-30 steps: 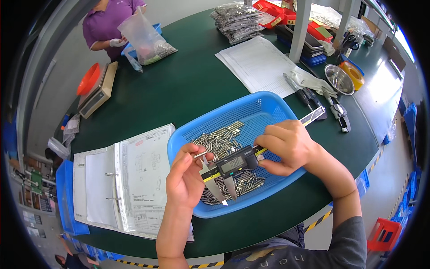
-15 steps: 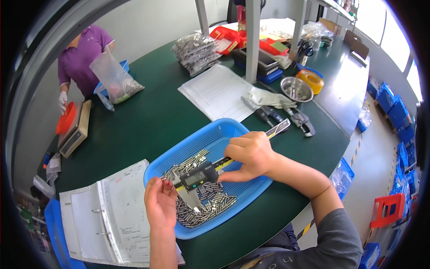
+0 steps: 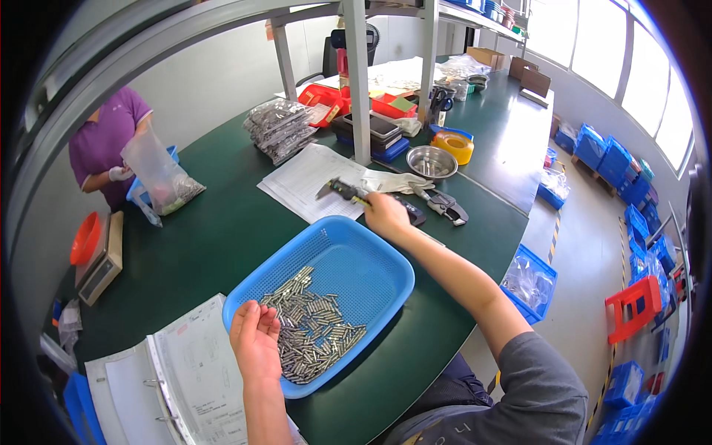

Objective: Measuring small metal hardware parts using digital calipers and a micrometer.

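One digital caliper, earlier over the one blue basket, is now at upper centre by the papers — clasped in the right hand, jaws leftward, long axis slanting down rightward. The left hand curls at the basket's left; whether it pinches any metal pins, I cannot tell.

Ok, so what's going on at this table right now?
The person's right hand grips a digital caliper beyond the blue perforated basket, near some paper sheets. Their left hand, fingers curled, is at the basket's left side, by the slim metal pins inside; whether it holds one is unclear. An open ring binder lies to the left. Across the green table, a co-worker stands by a clear plastic bag.
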Available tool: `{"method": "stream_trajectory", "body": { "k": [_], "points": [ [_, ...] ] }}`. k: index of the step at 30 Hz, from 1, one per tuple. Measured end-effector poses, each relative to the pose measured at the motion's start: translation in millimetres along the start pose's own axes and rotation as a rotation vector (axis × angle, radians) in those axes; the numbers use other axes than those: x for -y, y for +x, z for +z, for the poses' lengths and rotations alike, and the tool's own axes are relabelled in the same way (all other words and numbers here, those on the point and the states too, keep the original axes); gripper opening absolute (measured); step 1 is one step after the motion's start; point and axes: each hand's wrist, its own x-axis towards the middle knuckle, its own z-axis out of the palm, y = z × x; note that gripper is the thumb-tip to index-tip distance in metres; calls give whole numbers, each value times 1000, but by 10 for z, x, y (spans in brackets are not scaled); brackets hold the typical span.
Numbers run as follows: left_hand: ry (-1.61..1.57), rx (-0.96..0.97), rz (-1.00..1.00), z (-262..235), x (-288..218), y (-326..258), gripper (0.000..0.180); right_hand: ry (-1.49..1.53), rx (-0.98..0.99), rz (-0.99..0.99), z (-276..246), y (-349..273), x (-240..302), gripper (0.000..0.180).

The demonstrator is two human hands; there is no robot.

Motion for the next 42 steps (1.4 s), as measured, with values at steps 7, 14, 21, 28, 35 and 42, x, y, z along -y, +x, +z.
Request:
{"method": "stream_trajectory", "body": {
  "k": [7, 14, 21, 28, 35, 42],
  "points": [
    [16, 60, -16, -70, 26, 26, 11, -210, -39, -60, 291, -47, 124, 19],
    [80, 88, -56, -89, 37, 12, 11, -405, -194, -349, 360, -159, 90, 21],
    [61, 112, -22, -84, 34, 8, 12, -341, -267, -175, -130, -66, -176, 22],
    [93, 87, -38, -18, 24, -31, 11, -346, 202, 112, -530, 40, -408, 33],
    [174, 85, -21, -3, 16, -54, 11, -308, 195, 80, -692, 105, -242, 38],
    [252, 110, -18, 55, 4, -86, 11, -258, 205, 96, -408, 15, -35, 42]
  ]
}}
